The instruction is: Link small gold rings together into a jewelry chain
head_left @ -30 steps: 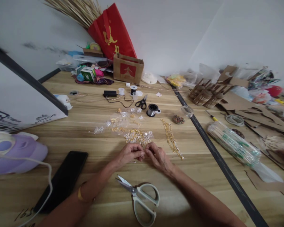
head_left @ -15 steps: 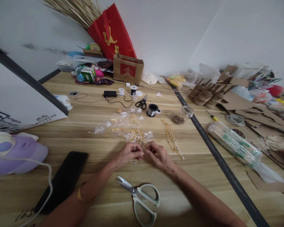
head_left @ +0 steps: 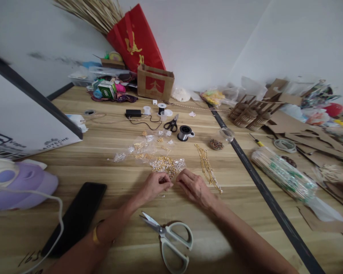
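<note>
My left hand (head_left: 154,185) and my right hand (head_left: 193,186) rest on the wooden table (head_left: 117,152), fingertips pinched and nearly touching each other. Whatever they pinch is too small to make out. Just beyond the fingers lies a pile of small gold and silver findings (head_left: 165,164) in clear bags. A gold chain (head_left: 207,167) runs along the table right of my right hand. White-handled scissors (head_left: 171,239) lie open between my forearms.
A black phone (head_left: 77,217) and a purple device (head_left: 20,186) with a white cable sit at the left. Further back are black scissors (head_left: 171,123), a wire spool (head_left: 184,132), a bead jar (head_left: 216,144) and a red bag (head_left: 135,40). Cardboard pieces and a bagged stick bundle (head_left: 282,175) crowd the right.
Both hands have shifted slightly away from me toward the pile of findings, and the fingertips have drawn a little apart. Nothing else has moved.
</note>
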A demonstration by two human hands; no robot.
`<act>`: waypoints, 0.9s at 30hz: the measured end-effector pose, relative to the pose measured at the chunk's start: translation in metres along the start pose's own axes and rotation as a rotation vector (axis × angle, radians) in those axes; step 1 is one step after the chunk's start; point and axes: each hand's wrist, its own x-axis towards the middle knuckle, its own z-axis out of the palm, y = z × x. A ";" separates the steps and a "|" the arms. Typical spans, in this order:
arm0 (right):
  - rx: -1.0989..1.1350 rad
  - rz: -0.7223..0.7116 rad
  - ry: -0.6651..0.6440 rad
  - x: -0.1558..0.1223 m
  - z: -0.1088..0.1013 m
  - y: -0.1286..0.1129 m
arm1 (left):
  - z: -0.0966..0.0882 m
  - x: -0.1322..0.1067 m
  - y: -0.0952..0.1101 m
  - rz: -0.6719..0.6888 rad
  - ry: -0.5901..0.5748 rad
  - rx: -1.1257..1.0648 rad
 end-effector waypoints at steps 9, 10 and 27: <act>0.008 -0.064 -0.062 -0.002 0.007 -0.006 | 0.006 -0.006 0.010 0.057 -0.047 0.343; 0.001 -0.067 -0.067 -0.002 0.008 -0.006 | 0.007 -0.006 0.009 0.061 -0.053 0.353; 0.098 0.013 0.230 -0.006 0.013 0.002 | 0.001 -0.002 0.001 -0.002 -0.161 -0.238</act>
